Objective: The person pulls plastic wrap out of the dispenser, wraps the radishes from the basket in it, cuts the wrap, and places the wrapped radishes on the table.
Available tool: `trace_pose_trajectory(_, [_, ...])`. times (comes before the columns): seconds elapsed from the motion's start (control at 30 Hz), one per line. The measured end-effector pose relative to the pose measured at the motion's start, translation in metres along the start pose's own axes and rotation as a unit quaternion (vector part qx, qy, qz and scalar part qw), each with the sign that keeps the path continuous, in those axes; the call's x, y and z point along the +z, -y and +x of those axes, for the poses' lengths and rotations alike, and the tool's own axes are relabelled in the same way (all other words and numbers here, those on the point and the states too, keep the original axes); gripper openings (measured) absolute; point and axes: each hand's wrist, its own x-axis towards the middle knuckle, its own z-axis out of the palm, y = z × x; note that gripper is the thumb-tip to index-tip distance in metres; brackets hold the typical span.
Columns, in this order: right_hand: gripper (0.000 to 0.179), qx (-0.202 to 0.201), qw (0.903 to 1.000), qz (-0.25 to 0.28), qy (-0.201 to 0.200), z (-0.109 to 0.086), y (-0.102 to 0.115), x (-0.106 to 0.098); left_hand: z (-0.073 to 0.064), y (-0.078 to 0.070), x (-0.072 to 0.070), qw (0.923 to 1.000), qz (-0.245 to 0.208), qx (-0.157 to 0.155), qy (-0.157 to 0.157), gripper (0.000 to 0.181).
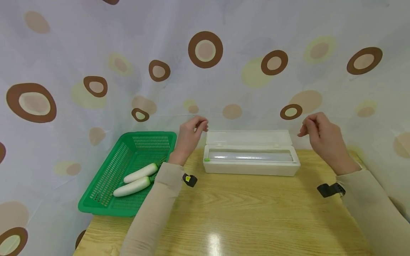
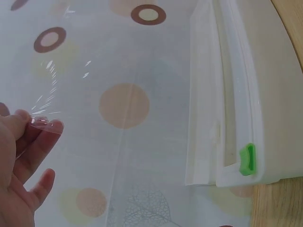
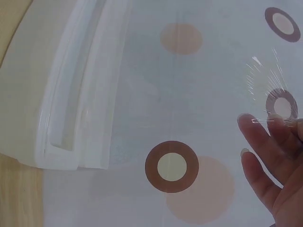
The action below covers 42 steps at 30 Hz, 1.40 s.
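Note:
Between my two raised hands stretches a sheet of clear cling film (image 2: 49, 90), its wrinkles glinting in both wrist views. My left hand (image 1: 189, 137) pinches one corner between thumb and fingers, above the left end of a white cling film box (image 1: 250, 168). The opposite corner is pinched by my right hand (image 1: 326, 142), up beyond the box's right end; part of that grip runs out of the right wrist view. The box lies lengthwise with its lid (image 1: 246, 137) raised, showing a film roll (image 1: 256, 156). A green slide cutter (image 2: 247, 160) sits at its left end.
To the left, a green plastic basket (image 1: 148, 134) holds two white radishes (image 1: 132, 187) with green tops, partly behind my left forearm. Basket and box stand on a wooden table (image 1: 243, 213). A patterned curtain (image 1: 237, 81) hangs close behind.

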Motion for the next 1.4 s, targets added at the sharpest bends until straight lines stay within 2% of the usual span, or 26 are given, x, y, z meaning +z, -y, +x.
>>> trace_pose_trajectory(0.23, [0.01,-0.017,0.9995,0.007,-0.026,0.003,0.007,-0.004,0.003,-0.004,-0.005,0.9999,-0.009,0.005,-0.006,0.014])
trace_pose_trajectory(0.57, [0.012,-0.015,0.9986,0.012,-0.05,0.006,0.01,-0.012,0.005,-0.017,-0.011,0.9977,-0.007,0.059,-0.032,0.011])
trace_pose_trajectory(0.83, [0.012,-0.014,0.9979,0.014,-0.061,0.008,0.014,-0.02,0.008,-0.027,-0.017,0.9953,-0.006,0.086,-0.046,0.01])
trace_pose_trajectory(1.23, [0.009,-0.031,0.9979,0.017,-0.055,-0.001,0.03,-0.037,0.002,-0.042,-0.027,0.9904,-0.017,0.121,-0.063,0.009])
trace_pose_trajectory(1.4, [0.013,-0.011,0.9981,0.047,-0.038,-0.01,0.034,-0.044,-0.005,-0.049,-0.029,0.99,-0.037,0.122,-0.06,0.007])
